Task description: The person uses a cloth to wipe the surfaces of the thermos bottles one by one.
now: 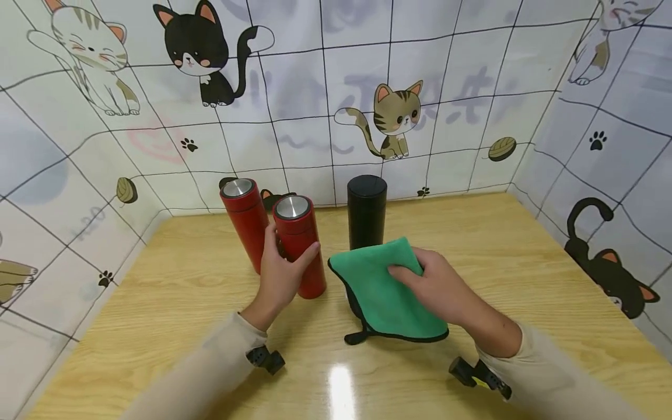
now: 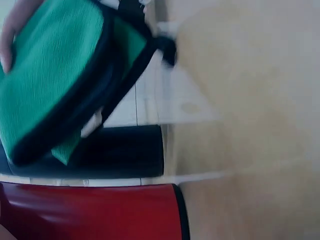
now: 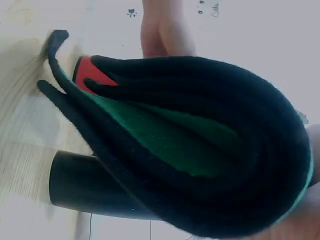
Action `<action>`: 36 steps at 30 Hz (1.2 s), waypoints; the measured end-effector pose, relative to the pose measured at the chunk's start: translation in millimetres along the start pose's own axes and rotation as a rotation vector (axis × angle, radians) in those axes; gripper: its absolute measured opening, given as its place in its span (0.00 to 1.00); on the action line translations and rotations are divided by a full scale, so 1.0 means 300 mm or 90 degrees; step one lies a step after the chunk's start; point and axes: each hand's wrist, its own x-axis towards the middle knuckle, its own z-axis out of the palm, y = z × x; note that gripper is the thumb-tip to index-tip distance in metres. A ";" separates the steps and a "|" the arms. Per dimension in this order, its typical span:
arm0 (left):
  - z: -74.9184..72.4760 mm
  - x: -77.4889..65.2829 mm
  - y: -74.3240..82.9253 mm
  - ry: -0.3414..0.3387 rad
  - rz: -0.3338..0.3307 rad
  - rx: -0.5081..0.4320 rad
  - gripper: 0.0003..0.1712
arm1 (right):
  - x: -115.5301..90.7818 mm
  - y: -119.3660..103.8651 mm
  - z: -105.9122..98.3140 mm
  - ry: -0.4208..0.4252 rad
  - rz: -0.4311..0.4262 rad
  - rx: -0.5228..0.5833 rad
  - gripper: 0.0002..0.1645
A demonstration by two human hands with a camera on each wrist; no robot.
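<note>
In the head view my left hand [image 1: 279, 277] grips a red thermos [image 1: 297, 235] with a silver-topped lid, thumb on its right side. The bottle stands upright on the table. My right hand [image 1: 441, 286] holds a folded green cloth [image 1: 380, 289] with black edging, its thumb across the top. A black hanging loop [image 1: 357, 337] dangles from one corner. In the right wrist view the folded cloth [image 3: 180, 140] bulges toward the camera, with black edges in layers. Just behind it stands a black thermos [image 1: 366, 213], its lower part hidden by the cloth.
A second red thermos [image 1: 247, 224] stands behind and left of the held one. All are on a light wooden table [image 1: 472, 233]. A cat-printed white sheet [image 1: 299, 134] rises along the back and both sides.
</note>
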 end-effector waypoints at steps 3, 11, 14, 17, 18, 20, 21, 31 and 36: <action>0.002 -0.065 0.004 -0.001 0.018 -0.004 0.43 | -0.011 -0.006 0.023 0.041 -0.018 -0.028 0.21; 0.038 -0.178 0.056 -0.040 0.059 0.015 0.45 | -0.055 -0.038 0.080 0.182 -0.108 -0.026 0.16; 0.047 -0.211 0.075 -0.064 0.058 0.023 0.46 | -0.057 -0.042 0.106 0.203 -0.158 0.009 0.20; 0.056 -0.232 0.090 -0.100 0.073 0.017 0.47 | -0.058 -0.044 0.122 0.220 -0.190 0.039 0.24; 0.060 -0.236 0.093 -0.109 0.082 0.018 0.47 | -0.059 -0.045 0.127 0.220 -0.197 0.049 0.25; 0.067 -0.244 0.096 -0.133 0.096 0.017 0.47 | -0.066 -0.042 0.136 0.206 -0.211 0.061 0.27; 0.070 -0.246 0.096 -0.142 0.102 0.015 0.48 | -0.070 -0.040 0.141 0.194 -0.224 0.066 0.28; 0.064 -0.246 0.091 -0.169 0.167 0.000 0.49 | -0.066 -0.012 0.183 0.145 -0.270 0.033 0.24; 0.072 -0.243 0.088 -0.182 0.160 -0.009 0.50 | -0.063 -0.010 0.184 0.154 -0.270 0.016 0.24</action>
